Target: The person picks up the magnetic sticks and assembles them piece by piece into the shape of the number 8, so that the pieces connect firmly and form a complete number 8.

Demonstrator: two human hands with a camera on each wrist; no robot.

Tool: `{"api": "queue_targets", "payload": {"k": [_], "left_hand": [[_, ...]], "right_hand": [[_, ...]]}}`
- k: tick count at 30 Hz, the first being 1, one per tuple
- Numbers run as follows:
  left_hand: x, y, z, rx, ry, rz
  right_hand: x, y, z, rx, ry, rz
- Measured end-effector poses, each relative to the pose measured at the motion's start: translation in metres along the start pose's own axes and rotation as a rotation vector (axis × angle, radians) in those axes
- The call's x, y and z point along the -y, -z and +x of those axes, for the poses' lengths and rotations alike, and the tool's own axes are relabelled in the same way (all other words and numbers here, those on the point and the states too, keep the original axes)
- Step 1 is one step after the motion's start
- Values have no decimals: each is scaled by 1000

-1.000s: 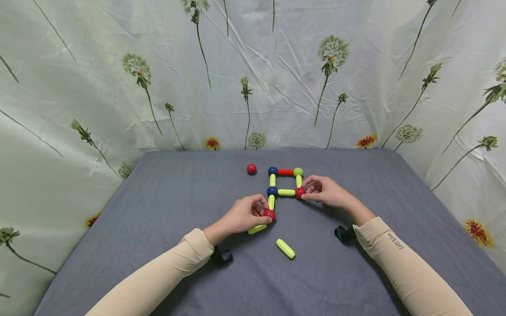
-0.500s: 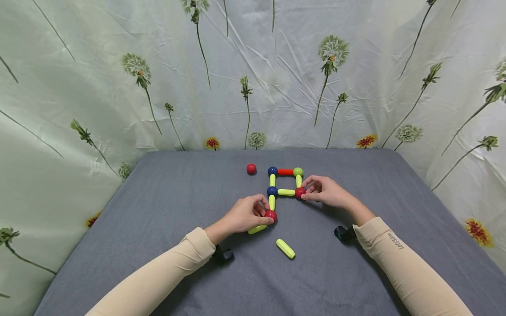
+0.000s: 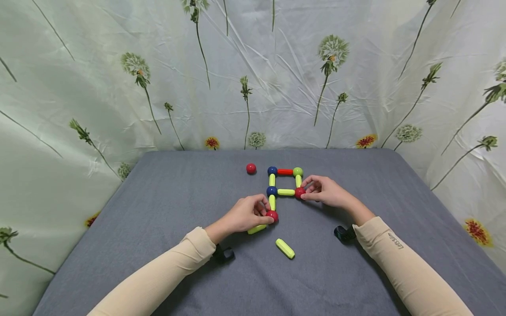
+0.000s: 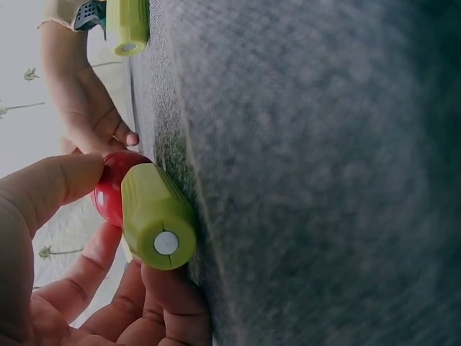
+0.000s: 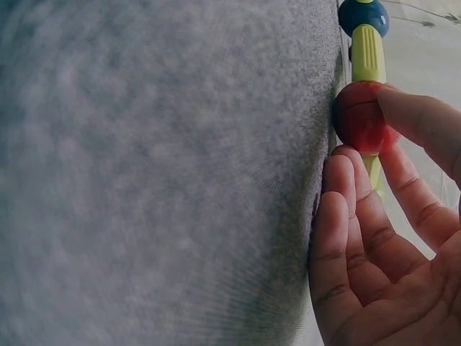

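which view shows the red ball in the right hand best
The right wrist view: the red ball is large there, pinched by the right hand, with little of it covered. The head view shows it smaller, its right side touched by the hand. The left wrist view shows the hand, but I can't make out that ball.

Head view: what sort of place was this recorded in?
Probably a makeshift indoor filming spot, judging by the grey cloth-covered table, the flower-printed sheet surrounding its far side, and the ball-and-rod toy frame on it. The wider room is out of sight.
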State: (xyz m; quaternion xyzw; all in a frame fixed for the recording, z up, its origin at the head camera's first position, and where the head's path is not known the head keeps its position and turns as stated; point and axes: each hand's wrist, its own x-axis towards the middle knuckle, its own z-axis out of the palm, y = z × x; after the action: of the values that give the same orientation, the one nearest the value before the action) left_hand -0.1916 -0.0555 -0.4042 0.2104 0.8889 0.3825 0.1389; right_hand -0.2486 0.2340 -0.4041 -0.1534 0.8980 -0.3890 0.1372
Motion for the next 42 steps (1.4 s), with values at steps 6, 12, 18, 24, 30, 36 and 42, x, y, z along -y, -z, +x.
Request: {"api": "queue_targets", "payload": {"k": [6,12,18,24,30,36,42], "left_hand": [[2,2,1,28,-34,-9],[2,4,2,63,-74,-9],[3,5,2,97,-98,-6],[3,5,1,95,-98,3],[4,4,1,94,-95,1],[6,4,3,92,-71,-8],[6,4,3,97,-63,-17]], "right_hand": [[1,0,0,10,-3,2],[2,1,-1,23,-5,4],[5,3,-6,23,-1,-40],[14,3,-15,14,-7,-86],[24,1,-27,4,2,-118],[34,-5,-43,24,36,-137],[45,-14,-59,65,90,-146]]}}
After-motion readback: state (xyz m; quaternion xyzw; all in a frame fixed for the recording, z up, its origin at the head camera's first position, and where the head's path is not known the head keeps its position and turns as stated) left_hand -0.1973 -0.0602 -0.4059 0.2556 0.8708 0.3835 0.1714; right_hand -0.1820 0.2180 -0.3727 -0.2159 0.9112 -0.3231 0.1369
